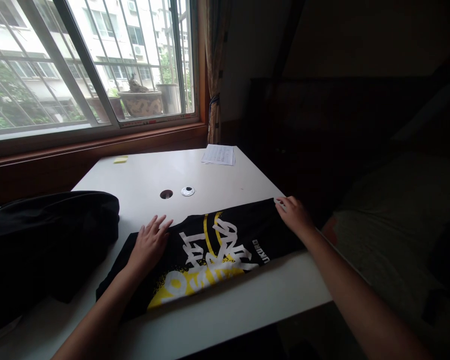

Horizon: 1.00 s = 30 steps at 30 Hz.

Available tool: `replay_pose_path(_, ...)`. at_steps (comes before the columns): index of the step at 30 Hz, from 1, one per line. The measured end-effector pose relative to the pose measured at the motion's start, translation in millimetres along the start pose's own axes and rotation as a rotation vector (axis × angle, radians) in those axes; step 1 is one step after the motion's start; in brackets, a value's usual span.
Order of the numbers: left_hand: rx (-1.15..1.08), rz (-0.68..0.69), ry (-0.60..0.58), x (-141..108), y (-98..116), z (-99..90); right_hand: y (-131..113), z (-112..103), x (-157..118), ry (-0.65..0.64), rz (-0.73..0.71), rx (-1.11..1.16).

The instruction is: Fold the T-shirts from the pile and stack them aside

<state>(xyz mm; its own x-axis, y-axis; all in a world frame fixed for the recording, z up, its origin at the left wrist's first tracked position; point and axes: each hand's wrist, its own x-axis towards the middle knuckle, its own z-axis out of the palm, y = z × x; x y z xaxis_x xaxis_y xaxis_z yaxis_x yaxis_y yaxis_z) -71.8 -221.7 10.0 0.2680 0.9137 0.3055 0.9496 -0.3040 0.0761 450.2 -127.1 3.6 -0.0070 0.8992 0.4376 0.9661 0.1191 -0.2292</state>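
Note:
A black T-shirt (225,245) with white and yellow lettering lies folded into a long strip across the front of the white table (142,175). My left hand (152,240) rests on its left part, fingers spread and laid over the cloth. At the far right end, my right hand (294,215) has its thumb and fingers closed at the upper corner of the T-shirt. The cloth between both hands is fairly flat. Its underside and inner layers are hidden.
Dark cloth (52,240) is heaped at the left of the table. Toward the back are a round hole (166,194), a white disc with a black spot (188,191), papers (219,155) and a yellow pad (120,159). A barred window (108,65) stands behind.

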Motion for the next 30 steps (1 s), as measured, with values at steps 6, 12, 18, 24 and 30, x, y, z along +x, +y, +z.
replay_pose_path(6,-0.023,0.378,-0.107,25,69,-18.1,-53,-9,-60,-0.276,-0.344,0.134)
replay_pose_path(12,-0.126,0.493,-0.180,61,128,15.8,-56,-16,-87,-0.413,-0.364,0.080)
replay_pose_path(18,-0.080,0.338,-0.188,77,105,41.7,6,-25,-96,-0.353,-0.183,0.022)
replay_pose_path(24,-0.039,0.276,-0.182,75,92,42.0,60,-30,-100,-0.106,0.021,0.038)
replay_pose_path(30,-0.062,0.393,-0.156,70,125,26.3,55,-41,-102,-0.120,0.256,0.218)
